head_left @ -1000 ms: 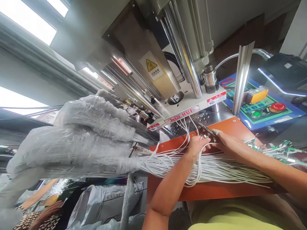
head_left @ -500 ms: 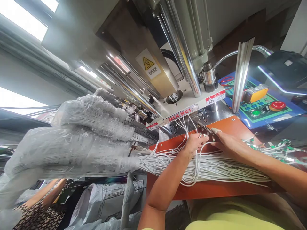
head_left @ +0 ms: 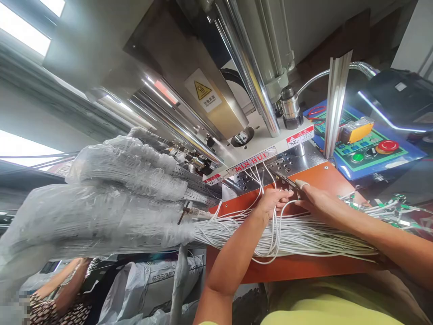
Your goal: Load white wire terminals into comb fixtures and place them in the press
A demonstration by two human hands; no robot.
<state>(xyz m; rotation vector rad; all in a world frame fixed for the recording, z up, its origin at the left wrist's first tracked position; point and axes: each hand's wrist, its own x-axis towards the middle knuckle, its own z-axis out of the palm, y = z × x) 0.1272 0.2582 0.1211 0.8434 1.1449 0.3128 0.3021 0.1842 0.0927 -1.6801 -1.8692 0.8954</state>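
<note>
My left hand [head_left: 273,201] is closed in a pinch on a white cable [head_left: 287,204], close to the front of the press. Just right of it, my right hand [head_left: 313,198] grips the end of a narrow metal mould bar [head_left: 287,180], with a pale cover on one fingertip. Small fittings show along the bar between my hands, too small to make out. Other white cables run from under the press plate [head_left: 257,159]. Below my hands a thick bundle of white cables [head_left: 230,232] lies across the orange work surface [head_left: 291,269].
Plastic-wrapped cable bundles [head_left: 111,216] fill the left side. Green-tipped cable ends [head_left: 399,210] lie at right. A control panel [head_left: 375,149] with a red stop button stands behind. Another person's arm [head_left: 64,282] shows at lower left, near a white sack [head_left: 152,284].
The view has shifted slightly, so the machine sits a little further left. Both hands stay at nearly the same spot by the metal bar, with the same holds.
</note>
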